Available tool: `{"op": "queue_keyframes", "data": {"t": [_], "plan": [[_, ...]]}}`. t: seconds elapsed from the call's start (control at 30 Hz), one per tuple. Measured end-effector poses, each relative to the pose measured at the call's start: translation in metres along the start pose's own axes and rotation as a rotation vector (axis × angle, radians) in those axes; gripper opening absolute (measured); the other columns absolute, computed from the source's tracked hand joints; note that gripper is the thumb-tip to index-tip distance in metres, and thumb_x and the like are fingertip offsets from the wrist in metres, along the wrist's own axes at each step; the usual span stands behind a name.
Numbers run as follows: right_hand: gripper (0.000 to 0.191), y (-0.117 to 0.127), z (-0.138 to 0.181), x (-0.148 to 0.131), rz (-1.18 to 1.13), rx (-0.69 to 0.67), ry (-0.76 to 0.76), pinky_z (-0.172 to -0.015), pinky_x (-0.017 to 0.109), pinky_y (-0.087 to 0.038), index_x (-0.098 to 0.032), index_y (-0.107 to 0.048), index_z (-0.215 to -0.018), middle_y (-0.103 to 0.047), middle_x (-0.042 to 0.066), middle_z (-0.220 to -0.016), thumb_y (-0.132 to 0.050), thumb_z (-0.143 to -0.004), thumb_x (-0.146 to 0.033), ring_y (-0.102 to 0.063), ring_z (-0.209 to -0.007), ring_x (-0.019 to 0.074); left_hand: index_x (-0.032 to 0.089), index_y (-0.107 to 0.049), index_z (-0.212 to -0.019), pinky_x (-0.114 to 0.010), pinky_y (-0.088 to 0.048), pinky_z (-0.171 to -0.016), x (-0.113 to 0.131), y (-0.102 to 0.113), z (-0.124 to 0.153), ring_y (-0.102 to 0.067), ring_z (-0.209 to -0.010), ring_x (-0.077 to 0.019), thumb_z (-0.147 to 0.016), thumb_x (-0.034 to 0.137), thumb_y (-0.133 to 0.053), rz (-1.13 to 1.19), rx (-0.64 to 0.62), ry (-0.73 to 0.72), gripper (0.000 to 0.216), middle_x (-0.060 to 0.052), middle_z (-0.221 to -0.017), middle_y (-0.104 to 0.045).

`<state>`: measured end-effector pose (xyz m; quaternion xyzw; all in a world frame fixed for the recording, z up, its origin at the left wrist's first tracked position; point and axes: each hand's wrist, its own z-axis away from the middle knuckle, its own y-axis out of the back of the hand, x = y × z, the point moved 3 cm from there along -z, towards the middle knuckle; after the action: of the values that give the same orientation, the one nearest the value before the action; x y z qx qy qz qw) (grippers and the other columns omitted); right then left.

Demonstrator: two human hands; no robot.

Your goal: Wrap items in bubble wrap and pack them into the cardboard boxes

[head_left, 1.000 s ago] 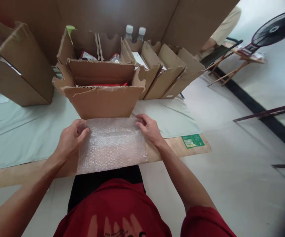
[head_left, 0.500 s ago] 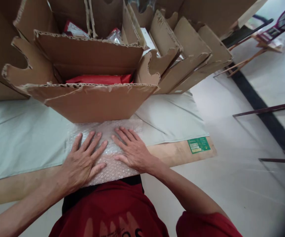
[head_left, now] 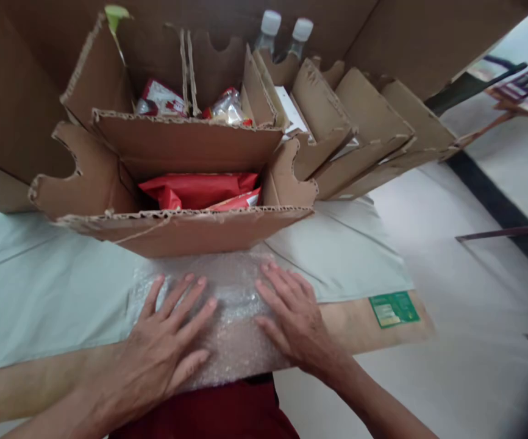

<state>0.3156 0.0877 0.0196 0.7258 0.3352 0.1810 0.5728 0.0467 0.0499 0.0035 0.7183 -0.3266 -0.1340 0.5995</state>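
A sheet of clear bubble wrap lies flat on the table's near edge, just in front of an open cardboard box. My left hand rests palm down on the wrap's left half, fingers spread. On the right half my right hand presses flat too, fingers stretched out toward the box. Neither hand holds anything. Inside the box lie red packets.
Pale green sheets cover a wooden table. Behind the front box stand more open cardboard boxes with packets, and two white-capped bottles. A green label sits on the table's right end. Grey floor lies to the right.
A second ago both hands pinched the bubble wrap's far corners; they then laid it down and now lie flat on it. The view has shifted, showing more of the box's inside.
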Motion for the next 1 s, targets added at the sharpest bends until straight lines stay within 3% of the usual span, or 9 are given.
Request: {"op": "queue_keyframes", "data": {"t": [0.1, 0.2, 0.3, 0.43, 0.6, 0.7, 0.8, 0.9, 1.0], "plan": [[0.058, -0.009, -0.018, -0.002, -0.031, -0.056, 0.145, -0.121, 0.053, -0.037, -0.02, -0.053, -0.155, -0.054, 0.016, -0.162, -0.042, -0.109, -0.055, -0.041, -0.156, 0.0314, 0.025, -0.051, -0.158, -0.058, -0.006, -0.134, -0.005, 0.0, -0.007, -0.026, -0.162, -0.0347, -0.098, 0.048, -0.062, -0.043, 0.005, -0.043, 0.066, -0.015, -0.17, -0.042], [0.08, -0.024, -0.026, 0.009, -0.005, -0.13, 0.187, -0.118, 0.054, -0.041, -0.022, -0.051, -0.157, -0.052, 0.018, -0.163, -0.043, -0.1, -0.078, -0.045, -0.153, 0.035, 0.026, -0.054, -0.156, -0.057, -0.005, -0.133, -0.015, -0.008, -0.01, -0.026, -0.162, -0.0377, -0.09, 0.065, -0.066, -0.092, -0.007, -0.063, 0.078, -0.017, -0.166, -0.047], [0.085, -0.032, -0.023, 0.019, -0.002, -0.178, 0.172, -0.12, 0.053, -0.04, -0.023, -0.048, -0.161, -0.049, 0.018, -0.166, -0.048, -0.097, -0.079, -0.042, -0.154, 0.0346, 0.032, -0.061, -0.15, -0.057, -0.003, -0.133, -0.022, -0.014, -0.008, -0.027, -0.16, -0.0382, -0.085, 0.083, -0.059, -0.107, -0.013, -0.048, 0.083, -0.014, -0.157, -0.058], [0.086, -0.038, -0.02, 0.022, -0.038, -0.229, 0.148, -0.124, 0.053, -0.036, -0.026, -0.043, -0.165, -0.046, 0.015, -0.168, -0.051, -0.097, -0.078, -0.041, -0.155, 0.0334, 0.035, -0.061, -0.151, -0.055, -0.003, -0.133, -0.021, -0.019, -0.007, -0.03, -0.158, -0.0365, -0.086, 0.083, -0.057, -0.129, -0.039, -0.034, 0.08, -0.011, -0.151, -0.064], [0.077, -0.036, -0.023, 0.023, -0.165, -0.234, 0.137, -0.124, 0.057, -0.036, -0.022, -0.045, -0.163, -0.041, 0.02, -0.17, -0.048, -0.102, -0.069, -0.037, -0.157, 0.037, 0.033, -0.054, -0.155, -0.057, -0.006, -0.133, -0.024, -0.015, -0.004, -0.029, -0.162, -0.0383, -0.089, 0.078, -0.06, -0.005, -0.073, 0.026, 0.08, -0.014, -0.168, -0.046], [0.07, -0.015, -0.009, 0.026, -0.317, -0.118, 0.077, -0.121, 0.054, -0.041, -0.016, -0.046, -0.16, -0.041, 0.023, -0.168, -0.045, -0.106, -0.062, -0.038, -0.158, 0.035, 0.029, -0.044, -0.161, -0.063, -0.011, -0.133, -0.024, -0.001, 0.009, -0.023, -0.164, -0.0432, -0.095, 0.064, -0.062, 0.07, -0.015, 0.045, 0.077, -0.016, -0.176, -0.029], [0.073, 0.01, 0.023, 0.022, -0.388, -0.148, 0.019, -0.121, 0.051, -0.043, -0.02, -0.038, -0.164, -0.041, 0.02, -0.17, -0.052, -0.105, -0.06, -0.039, -0.158, 0.032, 0.032, -0.03, -0.168, -0.069, -0.012, -0.132, -0.017, 0.013, 0.035, -0.02, -0.164, -0.0459, -0.095, 0.061, -0.062, 0.145, -0.007, 0.018, 0.084, -0.013, -0.18, -0.019], [0.079, 0.022, 0.057, 0.008, -0.332, -0.28, 0.026, -0.119, 0.055, -0.044, -0.022, -0.035, -0.166, -0.042, 0.02, -0.17, -0.057, -0.102, -0.063, -0.04, -0.158, 0.0343, 0.035, -0.032, -0.167, -0.06, -0.008, -0.136, -0.004, 0.017, 0.064, -0.028, -0.163, -0.0398, -0.093, 0.072, -0.061, 0.2, -0.096, 0.023, 0.088, -0.01, -0.174, -0.036], [0.074, 0.017, 0.075, -0.004, -0.236, -0.326, 0.035, -0.119, 0.058, -0.042, -0.018, -0.045, -0.161, -0.046, 0.021, -0.167, -0.064, -0.1, -0.055, -0.038, -0.158, 0.0355, 0.035, -0.031, -0.168, -0.056, -0.012, -0.137, 0.006, 0.012, 0.081, -0.043, -0.156, -0.0337, -0.103, 0.05, -0.055, 0.161, -0.125, 0.063, 0.071, -0.01, -0.163, -0.054]]}}
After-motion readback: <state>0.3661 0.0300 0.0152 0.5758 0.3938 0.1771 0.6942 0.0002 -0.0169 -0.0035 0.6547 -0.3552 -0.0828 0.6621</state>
